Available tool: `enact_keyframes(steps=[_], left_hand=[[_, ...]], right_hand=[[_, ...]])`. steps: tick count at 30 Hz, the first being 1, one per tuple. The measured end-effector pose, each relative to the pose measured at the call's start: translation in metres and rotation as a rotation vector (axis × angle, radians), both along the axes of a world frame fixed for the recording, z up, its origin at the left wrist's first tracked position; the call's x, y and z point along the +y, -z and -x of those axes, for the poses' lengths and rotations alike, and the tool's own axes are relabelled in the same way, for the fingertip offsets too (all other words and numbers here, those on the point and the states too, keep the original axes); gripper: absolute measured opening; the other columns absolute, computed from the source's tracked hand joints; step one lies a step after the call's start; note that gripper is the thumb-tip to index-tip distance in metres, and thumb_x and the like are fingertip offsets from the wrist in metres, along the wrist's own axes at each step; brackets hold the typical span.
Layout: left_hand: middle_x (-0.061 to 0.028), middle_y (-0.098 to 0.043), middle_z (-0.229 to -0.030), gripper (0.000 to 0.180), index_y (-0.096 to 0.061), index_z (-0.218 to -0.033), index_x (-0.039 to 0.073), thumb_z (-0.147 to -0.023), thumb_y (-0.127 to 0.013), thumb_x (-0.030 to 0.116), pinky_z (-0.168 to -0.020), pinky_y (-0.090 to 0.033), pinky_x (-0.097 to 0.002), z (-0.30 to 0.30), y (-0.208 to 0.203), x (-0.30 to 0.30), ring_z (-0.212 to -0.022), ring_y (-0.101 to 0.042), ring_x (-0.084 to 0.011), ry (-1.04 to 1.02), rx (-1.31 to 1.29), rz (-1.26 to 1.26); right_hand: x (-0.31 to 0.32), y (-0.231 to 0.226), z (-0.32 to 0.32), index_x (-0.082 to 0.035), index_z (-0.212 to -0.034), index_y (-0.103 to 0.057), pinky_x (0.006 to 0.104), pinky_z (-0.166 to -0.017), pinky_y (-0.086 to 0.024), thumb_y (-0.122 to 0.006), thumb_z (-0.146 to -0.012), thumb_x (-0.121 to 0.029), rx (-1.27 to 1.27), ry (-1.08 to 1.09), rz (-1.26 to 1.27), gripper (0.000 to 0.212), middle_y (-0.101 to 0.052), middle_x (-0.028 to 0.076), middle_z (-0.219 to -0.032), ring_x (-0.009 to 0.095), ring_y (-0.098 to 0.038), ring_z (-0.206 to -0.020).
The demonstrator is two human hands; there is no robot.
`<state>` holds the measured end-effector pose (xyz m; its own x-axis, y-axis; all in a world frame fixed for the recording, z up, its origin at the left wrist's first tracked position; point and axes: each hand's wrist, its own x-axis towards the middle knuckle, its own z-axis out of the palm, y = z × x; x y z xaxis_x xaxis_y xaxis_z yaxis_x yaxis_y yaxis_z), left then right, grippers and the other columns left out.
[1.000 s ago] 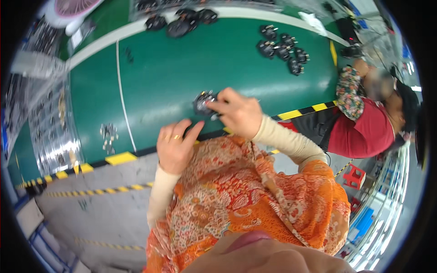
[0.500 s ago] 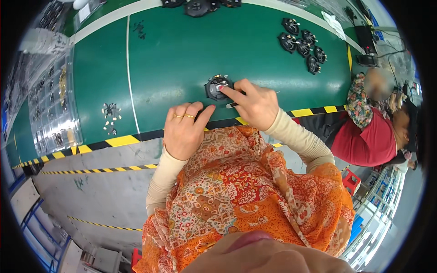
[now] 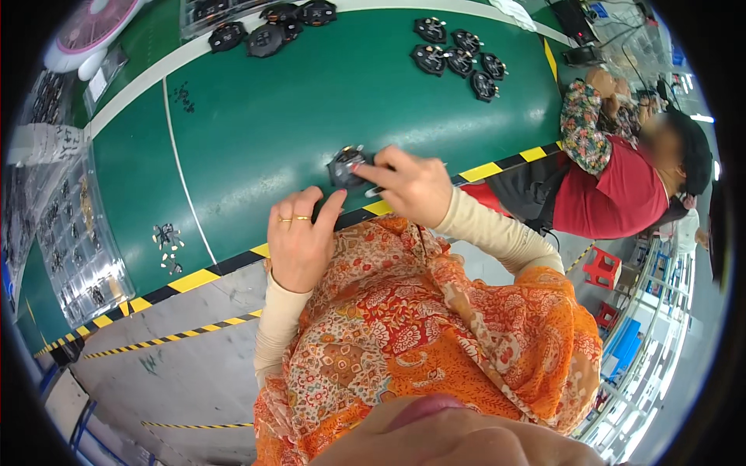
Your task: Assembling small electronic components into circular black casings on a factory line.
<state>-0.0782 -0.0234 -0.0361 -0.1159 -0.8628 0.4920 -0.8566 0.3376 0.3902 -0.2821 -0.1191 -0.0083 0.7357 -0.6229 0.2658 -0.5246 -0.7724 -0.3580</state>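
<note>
The small black round part lies on the green table close to its yellow-and-black striped edge, and the right hand is the nearer one: its fingers reach leftward onto the part's right side, loosely curled and touching it, though whether they truly pinch it cannot be told. The part sits up and to the right of the left hand, which rests at the table edge, fingers together and thumb spread toward the part without touching it. The part looks roughly round, so no long axis shows. More black parts lie well apart, farther back
</note>
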Motion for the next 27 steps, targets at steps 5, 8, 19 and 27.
enact_keyframes(steps=[5, 8, 19, 27], left_hand=[[-0.0078, -0.057, -0.106, 0.037, -0.069, -0.114, 0.011, -0.079, -0.076, 0.019, -0.079, -0.044, -0.0394, 0.01, -0.005, -0.01, -0.094, -0.057, -0.0257, -0.025, -0.038, -0.03], [-0.0078, -0.058, -0.106, 0.037, -0.07, -0.114, 0.012, -0.078, -0.078, 0.019, -0.081, -0.044, -0.0396, 0.009, -0.001, -0.008, -0.095, -0.057, -0.0254, -0.026, -0.022, -0.018], [-0.005, -0.059, -0.106, 0.032, -0.071, -0.108, 0.012, -0.078, -0.078, 0.017, -0.082, -0.044, -0.0389, 0.011, 0.001, -0.009, -0.096, -0.057, -0.0246, -0.026, -0.043, 0.006], [-0.0046, -0.059, -0.106, 0.03, -0.071, -0.107, 0.011, -0.078, -0.078, 0.017, -0.081, -0.044, -0.0391, 0.012, 0.002, -0.01, -0.095, -0.057, -0.0245, -0.043, -0.041, 0.006]], right_hand=[[-0.002, 0.001, -0.002, -0.018, -0.112, -0.073, 0.0349, -0.054, -0.053, -0.067, -0.072, 0.0, -0.011, -0.004, -0.022, 0.044, -0.057, 0.003, -0.092, 0.021, -0.064, -0.066], [-0.012, -0.001, 0.004, -0.019, -0.111, -0.073, 0.0344, -0.055, -0.053, -0.068, -0.072, -0.002, 0.013, 0.022, 0.051, 0.042, -0.058, 0.003, -0.092, 0.021, -0.064, -0.065], [-0.098, -0.001, 0.074, -0.019, -0.118, -0.068, 0.0402, -0.061, -0.054, -0.062, -0.083, -0.011, 0.122, 0.556, 0.286, 0.036, -0.06, 0.006, -0.092, 0.029, -0.065, -0.071], [-0.123, 0.006, 0.096, -0.019, -0.104, -0.074, 0.0413, -0.062, -0.054, -0.063, -0.085, -0.017, 0.276, 0.614, 0.278, 0.022, -0.06, 0.006, -0.089, 0.029, -0.066, -0.07]])
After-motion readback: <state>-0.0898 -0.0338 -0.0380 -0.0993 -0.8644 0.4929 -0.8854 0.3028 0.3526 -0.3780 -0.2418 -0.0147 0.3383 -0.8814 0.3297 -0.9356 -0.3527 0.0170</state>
